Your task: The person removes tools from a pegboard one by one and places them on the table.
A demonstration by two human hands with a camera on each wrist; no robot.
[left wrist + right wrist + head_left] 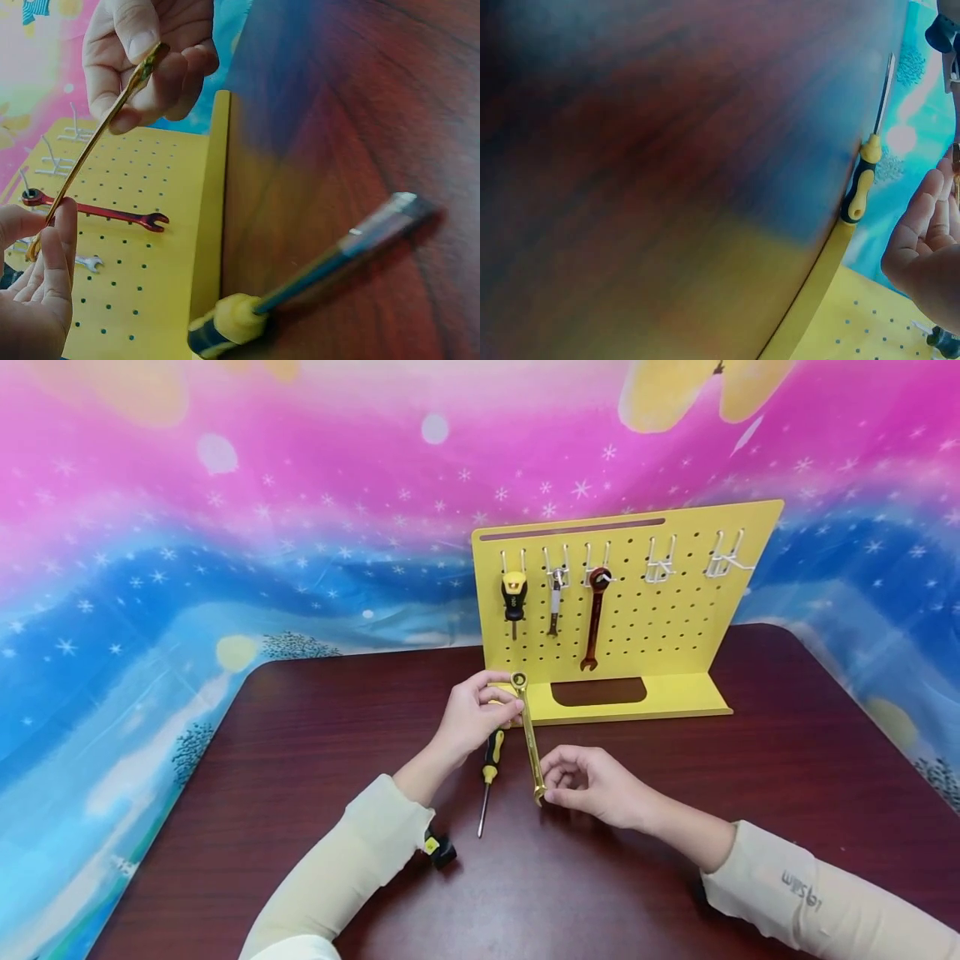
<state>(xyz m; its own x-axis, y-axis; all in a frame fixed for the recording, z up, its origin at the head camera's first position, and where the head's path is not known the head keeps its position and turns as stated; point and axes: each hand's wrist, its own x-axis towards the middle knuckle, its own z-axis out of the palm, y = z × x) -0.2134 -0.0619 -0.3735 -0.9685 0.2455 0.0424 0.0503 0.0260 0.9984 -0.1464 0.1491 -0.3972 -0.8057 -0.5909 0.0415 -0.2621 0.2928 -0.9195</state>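
A gold combination wrench [531, 739] is held between both hands above the table. Thumb and fingers of my left hand [480, 710] pinch it near the ring end, close in front of the pegboard. At the lower, open-jawed end, my right hand [600, 783] pinches it; in the left wrist view the right thumb lies against that end of the wrench [94, 139]. Under the left hand, a yellow-and-black screwdriver [491, 768] lies on the table, its tip toward me. The right wrist view shows only a sliver of the wrench at its edge.
A yellow pegboard [675, 627] stands at the back. Hanging on it are a stubby screwdriver [513, 597], a small silver wrench [556, 602] and a red wrench [595, 618]. To their right are two white double hooks [660, 564]. The dark table [337, 710] backs onto a patterned curtain.
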